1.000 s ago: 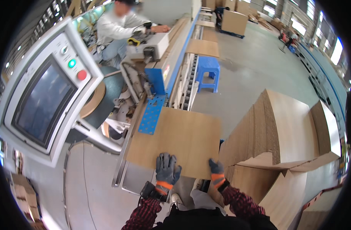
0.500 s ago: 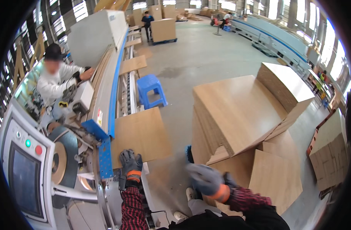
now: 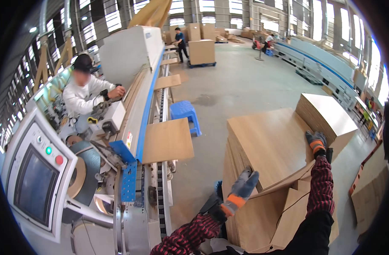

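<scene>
Both of my hands wear grey work gloves with orange cuffs. My left hand (image 3: pixel 243 186), fingers stretched out, is at the near left corner of the top wood-coloured panel (image 3: pixel 271 138) on a stack. Across from it, my right hand (image 3: pixel 316 141) lies with fingers spread at that panel's right edge, beside a taller stack of panels (image 3: pixel 326 111). Neither hand has visibly lifted the panel. Another wood-coloured panel (image 3: pixel 168 140) rests partly on the long machine (image 3: pixel 148 106) to the left, with no hand on it.
A control panel with a screen (image 3: pixel 35 182) and a tape reel (image 3: pixel 80 172) stand at left. A co-worker (image 3: pixel 82 91) leans over the machine. Beyond the panel is a blue stool (image 3: pixel 186 114). Loose boards (image 3: pixel 260 221) lie low before me; more panels (image 3: pixel 371 189) stand far right.
My left hand has left the machine's panel and come right to the stack. My right hand has reached out to the stack's right edge. The machine's panel has slid farther away; the view has shifted.
</scene>
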A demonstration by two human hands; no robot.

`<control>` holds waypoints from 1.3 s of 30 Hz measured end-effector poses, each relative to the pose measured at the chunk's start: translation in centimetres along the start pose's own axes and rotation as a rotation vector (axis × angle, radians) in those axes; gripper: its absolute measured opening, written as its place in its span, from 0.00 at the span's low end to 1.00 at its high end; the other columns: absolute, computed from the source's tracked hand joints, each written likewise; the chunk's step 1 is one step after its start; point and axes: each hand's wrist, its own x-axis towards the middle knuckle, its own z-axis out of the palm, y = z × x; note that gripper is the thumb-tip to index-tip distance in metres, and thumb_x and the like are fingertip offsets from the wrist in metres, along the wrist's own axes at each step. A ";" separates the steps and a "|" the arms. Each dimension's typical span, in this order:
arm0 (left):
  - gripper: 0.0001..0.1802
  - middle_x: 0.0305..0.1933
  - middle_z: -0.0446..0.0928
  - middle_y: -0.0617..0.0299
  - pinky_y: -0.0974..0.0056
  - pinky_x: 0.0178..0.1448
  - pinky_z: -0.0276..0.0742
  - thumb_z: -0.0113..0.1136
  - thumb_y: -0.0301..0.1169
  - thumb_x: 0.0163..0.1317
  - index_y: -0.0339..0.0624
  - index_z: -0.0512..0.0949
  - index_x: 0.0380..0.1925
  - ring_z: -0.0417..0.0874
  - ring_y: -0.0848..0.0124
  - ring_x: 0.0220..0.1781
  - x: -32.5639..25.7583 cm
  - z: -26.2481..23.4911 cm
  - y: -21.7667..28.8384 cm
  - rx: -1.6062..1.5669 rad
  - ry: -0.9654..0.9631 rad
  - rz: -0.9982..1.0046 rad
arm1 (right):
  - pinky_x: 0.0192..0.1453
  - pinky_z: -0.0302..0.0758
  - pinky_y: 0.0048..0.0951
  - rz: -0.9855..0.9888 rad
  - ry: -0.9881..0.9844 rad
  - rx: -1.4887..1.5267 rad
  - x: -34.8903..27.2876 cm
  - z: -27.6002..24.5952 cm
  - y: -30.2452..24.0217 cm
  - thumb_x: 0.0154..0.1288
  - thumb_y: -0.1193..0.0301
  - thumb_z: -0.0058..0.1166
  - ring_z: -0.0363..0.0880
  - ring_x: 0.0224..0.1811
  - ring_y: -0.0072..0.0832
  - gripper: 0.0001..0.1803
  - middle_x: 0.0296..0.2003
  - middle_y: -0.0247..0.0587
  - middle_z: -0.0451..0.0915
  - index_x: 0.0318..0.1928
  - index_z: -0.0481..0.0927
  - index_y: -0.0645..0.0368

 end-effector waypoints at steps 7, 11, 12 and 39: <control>0.34 0.48 0.77 0.43 0.56 0.59 0.68 0.56 0.53 0.59 0.29 0.73 0.49 0.77 0.53 0.53 1.6 -1.3 1.4 0.068 0.365 -0.319 | 0.53 0.72 0.44 -0.121 -0.135 0.088 -2.4 -2.2 -1.6 0.55 0.41 0.48 0.77 0.48 0.52 0.33 0.41 0.58 0.80 0.36 0.82 0.63; 0.30 0.61 0.67 0.53 0.62 0.64 0.68 0.62 0.30 0.57 0.42 0.67 0.61 0.68 0.63 0.63 -5.1 -8.4 6.1 -0.088 0.106 0.085 | 0.48 0.70 0.45 -0.219 -0.095 0.282 -10.5 -3.3 -0.8 0.54 0.45 0.53 0.75 0.42 0.51 0.29 0.35 0.56 0.79 0.32 0.79 0.63; 0.32 0.62 0.66 0.52 0.61 0.64 0.68 0.63 0.25 0.54 0.41 0.66 0.61 0.67 0.62 0.63 -7.1 -10.1 7.3 -0.058 0.098 0.028 | 0.45 0.71 0.45 -0.259 -0.033 0.387 -13.0 -4.1 -0.5 0.53 0.46 0.55 0.75 0.39 0.51 0.28 0.32 0.56 0.78 0.30 0.78 0.63; 0.28 0.61 0.63 0.37 0.41 0.68 0.53 0.54 0.46 0.56 0.35 0.73 0.50 0.61 0.39 0.64 -37.0 -20.6 2.0 1.380 0.612 -0.203 | 0.36 0.73 0.25 -0.006 -1.122 1.288 -55.1 3.8 -20.1 0.62 0.69 0.58 0.76 0.33 0.20 0.14 0.35 0.33 0.81 0.46 0.79 0.63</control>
